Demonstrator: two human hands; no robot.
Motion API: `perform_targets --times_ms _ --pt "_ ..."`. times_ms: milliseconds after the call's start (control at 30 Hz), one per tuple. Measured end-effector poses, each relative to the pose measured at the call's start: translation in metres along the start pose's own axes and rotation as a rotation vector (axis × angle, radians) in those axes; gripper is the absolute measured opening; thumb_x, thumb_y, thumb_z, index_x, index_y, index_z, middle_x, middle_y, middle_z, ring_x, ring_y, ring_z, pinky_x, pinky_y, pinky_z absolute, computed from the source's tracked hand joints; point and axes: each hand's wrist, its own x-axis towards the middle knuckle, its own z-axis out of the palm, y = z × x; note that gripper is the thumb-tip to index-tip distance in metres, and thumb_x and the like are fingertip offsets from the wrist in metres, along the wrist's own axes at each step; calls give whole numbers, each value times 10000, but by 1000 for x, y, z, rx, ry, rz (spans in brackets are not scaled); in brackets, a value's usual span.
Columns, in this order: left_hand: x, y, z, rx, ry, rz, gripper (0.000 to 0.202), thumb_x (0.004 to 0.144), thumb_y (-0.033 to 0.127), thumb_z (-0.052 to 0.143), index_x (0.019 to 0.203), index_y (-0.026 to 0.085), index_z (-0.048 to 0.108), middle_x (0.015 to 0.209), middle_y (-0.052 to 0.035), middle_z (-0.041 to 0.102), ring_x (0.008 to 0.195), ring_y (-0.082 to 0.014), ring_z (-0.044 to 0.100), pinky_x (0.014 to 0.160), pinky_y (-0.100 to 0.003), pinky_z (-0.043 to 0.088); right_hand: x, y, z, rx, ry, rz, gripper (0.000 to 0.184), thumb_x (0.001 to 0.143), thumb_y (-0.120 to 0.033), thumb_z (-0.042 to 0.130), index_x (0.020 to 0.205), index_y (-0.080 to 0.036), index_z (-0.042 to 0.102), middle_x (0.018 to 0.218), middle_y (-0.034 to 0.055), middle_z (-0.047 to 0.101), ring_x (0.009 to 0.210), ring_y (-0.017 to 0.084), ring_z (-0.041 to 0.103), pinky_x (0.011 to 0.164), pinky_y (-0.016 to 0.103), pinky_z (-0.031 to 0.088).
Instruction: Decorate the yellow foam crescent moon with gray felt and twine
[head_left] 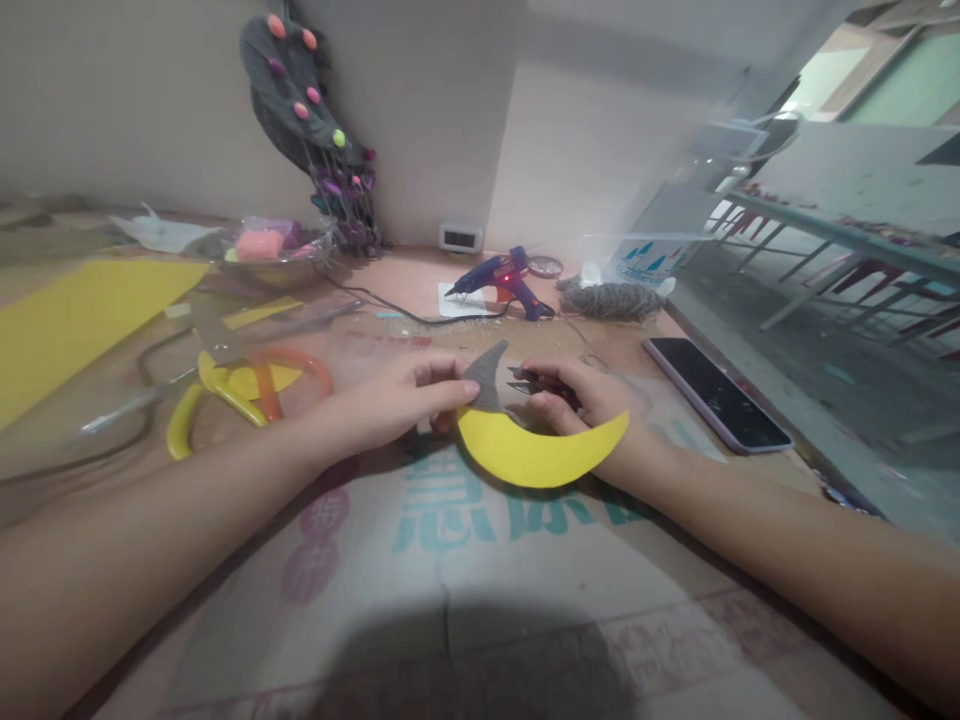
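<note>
A yellow crescent moon cutout (541, 450) is held over the table in front of me. Its upper left part is covered in grey yarn (490, 378). My left hand (427, 392) pinches the crescent at the edge of that grey part, thumb on top. Inside the crescent's curve, my right hand (574, 390) is closed around a pair of small dark thread snips (525, 380), whose pointed blades face left, apart from each other, close to the grey yarn. Part of my right hand is hidden behind the crescent's tip.
A blue glue gun (502, 277) with a red light stands at the back, near a grey yarn skein (611, 298). The phone (716, 393) lies right. Scissors (225, 390) and a yellow sheet (82, 325) lie left. A decorated grey moon (289, 90) hangs by the wall.
</note>
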Motion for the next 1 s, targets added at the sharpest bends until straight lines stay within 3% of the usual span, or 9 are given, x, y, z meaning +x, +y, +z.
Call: perform_targets --times_ms 367,600,1000 --pt "1 -4 3 -59 2 12 276 865 448 566 859 172 568 638 40 523 544 -86 496 509 -201 377 3 -8 -4 41 -99 18 233 817 -404 648 865 -177 634 692 2 628 570 108 522 536 226 397" --pt "0 -4 6 -8 -6 16 272 864 443 570 850 172 559 625 44 519 553 -88 510 510 -197 383 5 -11 -3 310 -272 83 118 806 -265 642 863 -179 698 719 2 681 584 92 579 508 186 411" --pt "0 -3 6 148 -44 31 269 831 441 604 855 174 634 742 9 595 675 -126 538 590 -230 417 5 -14 -3 356 -263 17 63 787 -142 580 766 -160 637 662 -14 630 541 66 513 465 160 366"
